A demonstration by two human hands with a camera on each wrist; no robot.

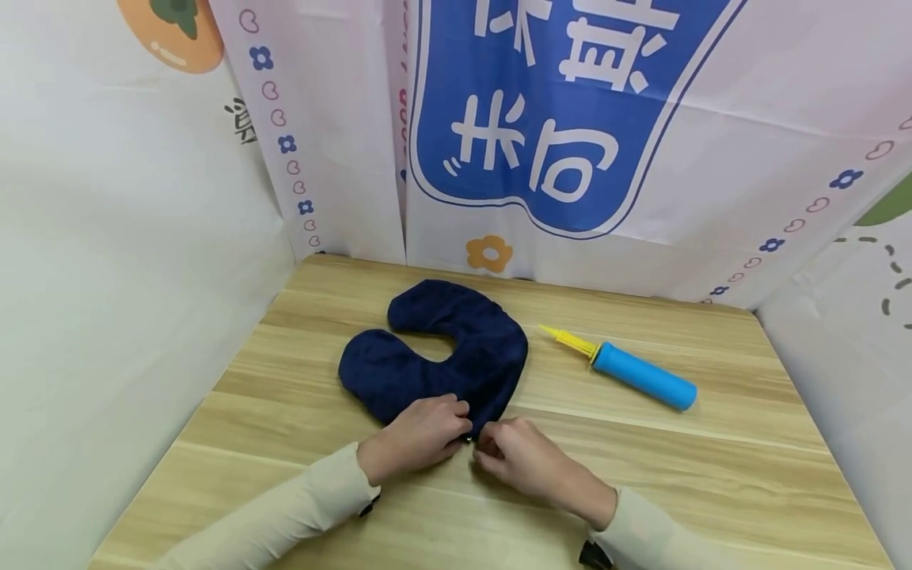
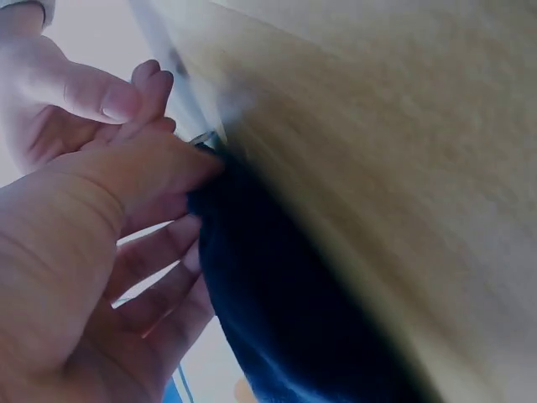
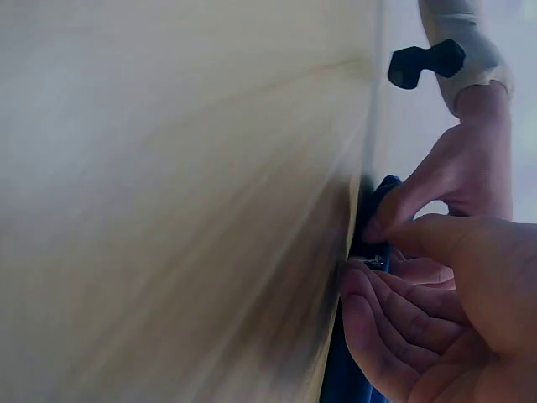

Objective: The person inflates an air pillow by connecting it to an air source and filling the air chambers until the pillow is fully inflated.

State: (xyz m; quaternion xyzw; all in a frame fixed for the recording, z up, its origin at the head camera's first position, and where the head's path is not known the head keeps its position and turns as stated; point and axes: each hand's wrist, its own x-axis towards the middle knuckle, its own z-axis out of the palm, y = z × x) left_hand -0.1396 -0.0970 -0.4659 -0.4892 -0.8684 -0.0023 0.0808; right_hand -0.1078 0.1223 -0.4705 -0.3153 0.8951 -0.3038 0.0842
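A navy, plush-looking U-shaped neck pillow [image 1: 492, 348] lies on the table with its opening toward the left. My left hand [image 1: 423, 431] pinches its near edge; in the left wrist view the thumb presses on the dark fabric [image 2: 277, 285]. Beside it, my right hand [image 1: 523, 459] has curled fingers at the same edge. Between the two hands shows a small metal zipper pull [image 3: 373, 263]. The right thumb and forefinger close around the pull, though their exact contact is partly hidden.
To the right of the pillow lies a blue hand pump [image 1: 644, 376] with a yellow nozzle [image 1: 570, 340] pointing at the pillow. The wood-grain table [image 1: 677, 483] meets a printed sheet [image 1: 342, 158] at the back, and white sheets hang on both sides.
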